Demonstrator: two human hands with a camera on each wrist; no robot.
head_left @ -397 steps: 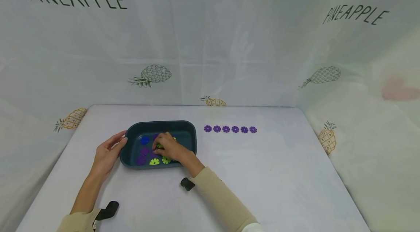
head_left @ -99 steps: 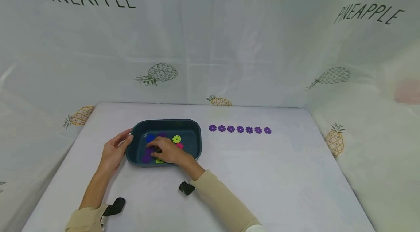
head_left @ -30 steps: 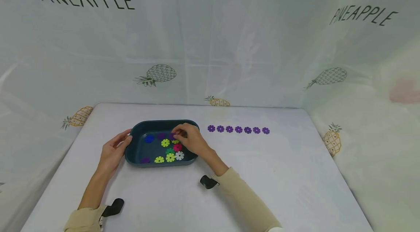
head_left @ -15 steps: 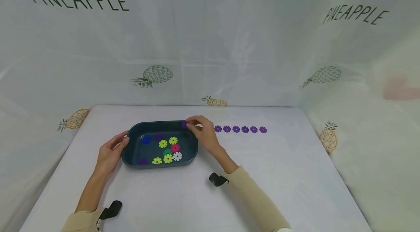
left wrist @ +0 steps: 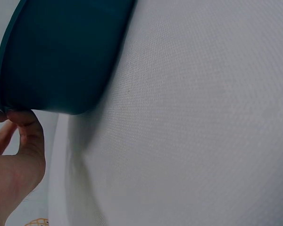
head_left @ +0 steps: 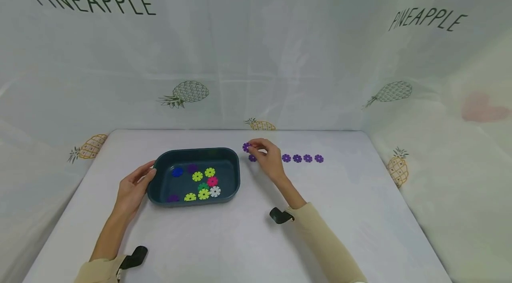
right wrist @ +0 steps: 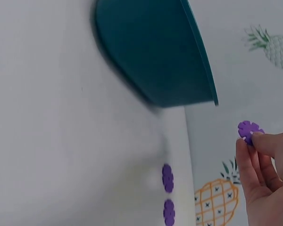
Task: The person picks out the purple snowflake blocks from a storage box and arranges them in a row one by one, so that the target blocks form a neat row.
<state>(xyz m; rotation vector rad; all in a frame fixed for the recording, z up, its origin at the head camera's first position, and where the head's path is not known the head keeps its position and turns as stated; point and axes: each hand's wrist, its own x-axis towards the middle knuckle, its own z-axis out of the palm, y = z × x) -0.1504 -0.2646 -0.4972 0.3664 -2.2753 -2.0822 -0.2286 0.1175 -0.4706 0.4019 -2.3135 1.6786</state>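
My right hand (head_left: 270,161) pinches a purple flower-shaped disc (head_left: 246,147) between thumb and fingers, held above the table just right of the tray. In the right wrist view the same notched purple disc (right wrist: 249,132) shows clear of the tabletop. Below that hand runs a row of purple discs (head_left: 297,158), partly hidden by the fingers. My left hand (head_left: 134,187) grips the left end of the dark teal tray (head_left: 233,185), thumb and fingers at its rim, as the left wrist view also shows. Inside the tray lie yellow discs (head_left: 203,193) and a few of other colours.
Also in the tray are two purple discs (head_left: 173,198), a blue disc (head_left: 177,172), a red disc (head_left: 212,181), a green disc (head_left: 203,186) and a white disc (head_left: 215,191). A white cloth covers the table (head_left: 352,212). Behind it hangs a pineapple-print curtain (head_left: 296,52).
My right hand has lifted a purple disc out of the tray and carried it right, past the rim to the row's left end. The row has grown since the oldest frame. My left hand stays on the tray.
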